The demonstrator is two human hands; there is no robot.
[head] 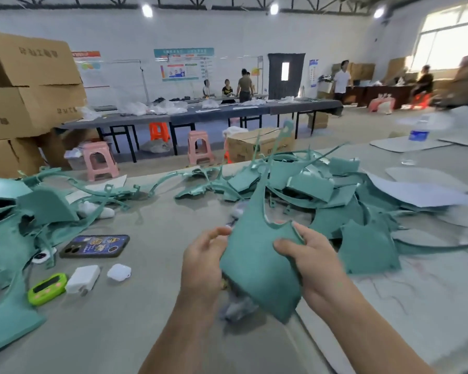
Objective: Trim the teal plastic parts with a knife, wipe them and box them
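Handling of one teal part is in hand, raised just above the grey table. It is judged a check before trimming or wiping, since no knife shows. The right hand clamps the right edge, thumb on the face. The left hand meets the left edge, but blur hides whether it grips. The part is thin, matt and curved, with a notched top and a slender strip rising from it. The next move calls for a firm hold and a tool.
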